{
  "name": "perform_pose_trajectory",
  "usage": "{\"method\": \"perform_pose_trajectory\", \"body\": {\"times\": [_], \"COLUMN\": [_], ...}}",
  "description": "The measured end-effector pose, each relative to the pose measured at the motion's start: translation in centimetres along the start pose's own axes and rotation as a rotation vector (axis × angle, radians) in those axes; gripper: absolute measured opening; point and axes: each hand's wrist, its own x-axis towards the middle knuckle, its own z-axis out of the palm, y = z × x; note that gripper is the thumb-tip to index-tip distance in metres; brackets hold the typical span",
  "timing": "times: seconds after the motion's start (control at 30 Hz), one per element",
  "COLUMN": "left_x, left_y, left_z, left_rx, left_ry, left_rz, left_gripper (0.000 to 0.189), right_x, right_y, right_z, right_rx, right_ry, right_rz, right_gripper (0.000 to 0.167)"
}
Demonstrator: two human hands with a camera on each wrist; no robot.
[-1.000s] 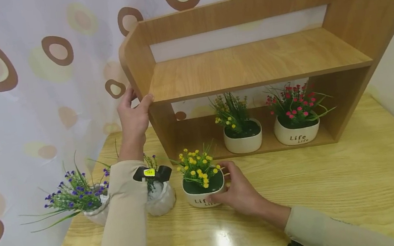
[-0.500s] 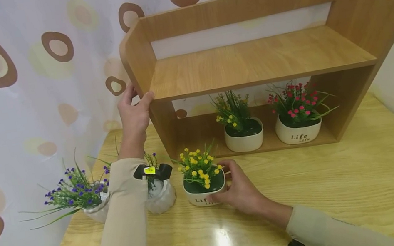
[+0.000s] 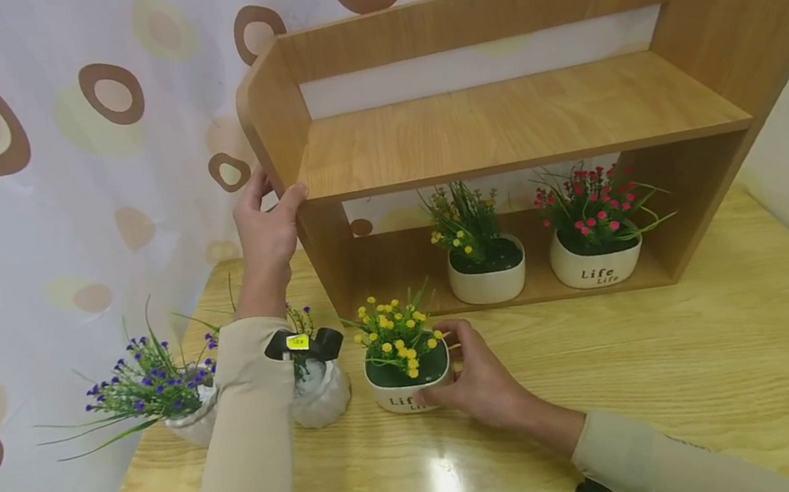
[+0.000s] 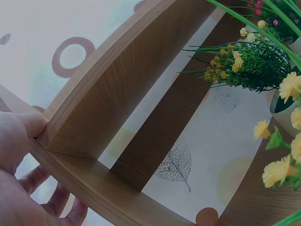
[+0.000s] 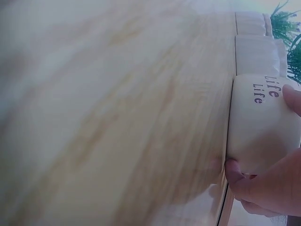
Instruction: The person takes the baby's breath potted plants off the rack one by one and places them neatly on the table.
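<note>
My left hand (image 3: 267, 234) gripped the left side of the wooden shelf (image 3: 521, 123), while my right hand (image 3: 482, 385) pinched the right side of the pot of yellow flowers (image 3: 407, 366) between thumb and fingers. That pot stood on the table (image 3: 685, 373), on the near side of the shelf, just right of a white pot (image 3: 323, 399).
</note>
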Motion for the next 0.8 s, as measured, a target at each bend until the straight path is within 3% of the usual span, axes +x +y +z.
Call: {"method": "perform_pose_trajectory", "body": {"times": [0.43,0.6,0.8], "left_x": [0.1,0.2,0.2], "left_y": [-0.2,-0.4,-0.4], "left_z": [0.1,0.1,0.1], "left_rx": [-0.001,0.010,0.010], "left_ry": [-0.002,0.001,0.002], "left_rz": [0.003,0.006,0.007], "left_gripper": [0.054,0.053,0.053], "right_x": [-0.1,-0.4,-0.6], "right_y": [-0.3,-0.4,-0.4], "right_z": [-0.8,-2.4,-4.8], "right_rx": [-0.025,-0.011,0.041], "right_ry": [-0.004,-0.008,-0.012], "right_rz": [0.072,0.091,0.038], "right_gripper": [0.099,0.093,0.080]}}
